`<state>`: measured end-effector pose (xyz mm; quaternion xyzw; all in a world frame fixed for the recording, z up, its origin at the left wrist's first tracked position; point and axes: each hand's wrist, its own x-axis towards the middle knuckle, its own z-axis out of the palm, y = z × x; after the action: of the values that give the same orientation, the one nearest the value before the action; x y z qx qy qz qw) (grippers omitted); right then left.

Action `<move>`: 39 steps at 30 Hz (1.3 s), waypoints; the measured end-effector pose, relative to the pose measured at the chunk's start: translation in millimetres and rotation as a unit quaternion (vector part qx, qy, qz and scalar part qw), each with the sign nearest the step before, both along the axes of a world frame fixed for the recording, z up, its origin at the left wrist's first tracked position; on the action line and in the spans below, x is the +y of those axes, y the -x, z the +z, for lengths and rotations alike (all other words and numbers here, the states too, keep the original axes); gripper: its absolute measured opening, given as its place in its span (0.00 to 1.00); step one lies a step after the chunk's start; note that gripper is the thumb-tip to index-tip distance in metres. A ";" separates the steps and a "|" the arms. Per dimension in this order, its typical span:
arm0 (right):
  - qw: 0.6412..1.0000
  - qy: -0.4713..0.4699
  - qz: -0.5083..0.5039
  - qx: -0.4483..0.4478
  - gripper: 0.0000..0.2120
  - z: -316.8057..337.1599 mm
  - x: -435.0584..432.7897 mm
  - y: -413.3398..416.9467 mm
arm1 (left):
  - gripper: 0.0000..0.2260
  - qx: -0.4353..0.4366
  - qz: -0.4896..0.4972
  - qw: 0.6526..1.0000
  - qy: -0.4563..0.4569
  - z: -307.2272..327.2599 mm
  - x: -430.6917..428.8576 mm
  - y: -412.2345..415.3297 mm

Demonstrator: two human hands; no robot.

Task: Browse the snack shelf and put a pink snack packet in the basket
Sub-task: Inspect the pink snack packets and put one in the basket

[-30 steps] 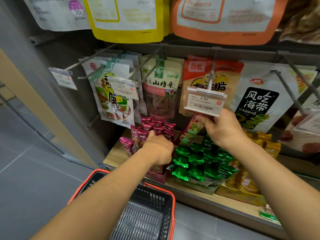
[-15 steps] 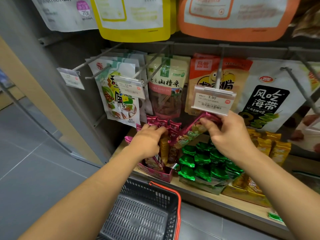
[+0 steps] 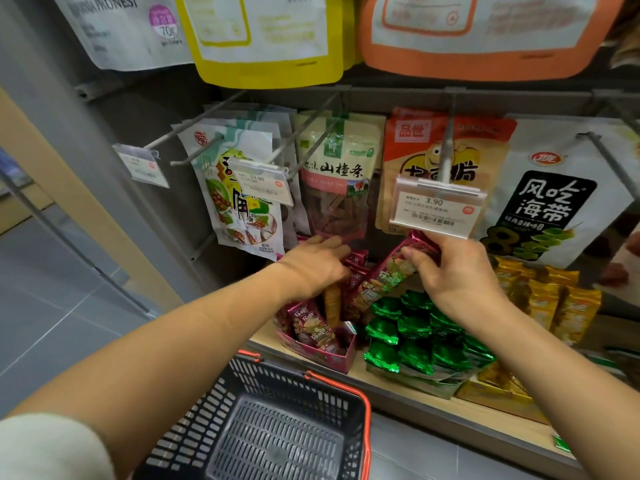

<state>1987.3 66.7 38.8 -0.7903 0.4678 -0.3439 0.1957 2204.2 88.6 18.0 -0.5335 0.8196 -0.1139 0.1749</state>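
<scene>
A white hanging bag (image 3: 239,195) and a hawthorn-strip bag (image 3: 339,188) hang low over the pink box (image 3: 322,358), crowding the space above it. The left hand (image 3: 313,268) lies across the packets standing in that box, its fingertips buried among them, so whether it grips anything cannot be told. The basket (image 3: 332,381) sits below the shelf edge. The pink snack packet (image 3: 384,282) slants up from the box to the right hand (image 3: 460,271), which pinches its upper end just under the price tag (image 3: 436,206). Green packets (image 3: 415,341) lie beneath that wrist. A second ago the left hand was balled at the box front, and the packet stood steeper.
</scene>
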 end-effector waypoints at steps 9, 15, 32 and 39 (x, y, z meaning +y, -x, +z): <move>0.992 -0.122 0.017 0.002 0.15 -5.4 -0.6 -4.7 | 0.16 0.013 -0.035 0.992 -0.123 -1.5 -9.4 -3.8; 0.992 -0.123 0.002 -0.029 0.13 -4.5 -5.3 -1.0 | 0.09 0.084 0.056 0.973 -0.210 1.9 -8.0 -4.7; 0.990 -0.122 0.048 -0.053 0.16 -6.5 -5.3 -12.9 | 0.07 0.417 0.216 0.865 0.175 42.0 108.5 -72.4; 0.985 -0.131 0.068 0.089 0.20 -26.2 2.4 -37.1 | 0.10 0.607 0.363 0.679 0.198 42.6 150.4 -92.7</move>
<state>2024.3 69.1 12.6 -0.8149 0.4698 -0.1940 0.2785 2296.9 239.0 60.6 -0.7632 0.4463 0.1479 -0.4433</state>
